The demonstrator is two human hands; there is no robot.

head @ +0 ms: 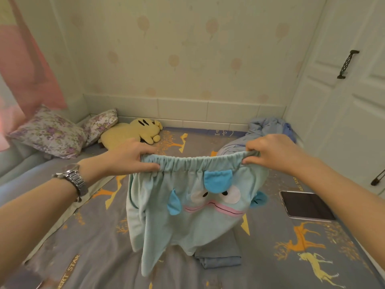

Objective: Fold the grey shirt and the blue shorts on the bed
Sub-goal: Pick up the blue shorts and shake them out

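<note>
The light blue shorts (pixel 187 222) hang in the air above the bed, a cartoon face with blue ears and a pink mouth on the side turned toward me. My left hand (pixel 129 157) pinches the left end of the elastic waistband, and my right hand (pixel 270 153) pinches the right end, stretching it flat between them. The legs dangle down to the bedsheet (pixel 93 247). A folded grey shirt (pixel 220 253) lies on the bed behind the shorts, mostly hidden by them.
A dark tablet (pixel 306 205) lies on the bed at the right. A bundled blue blanket (pixel 268 130) sits at the far right, a yellow plush toy (pixel 133 132) and two floral pillows (pixel 52 132) at the far left. White wardrobe doors (pixel 343 101) stand right.
</note>
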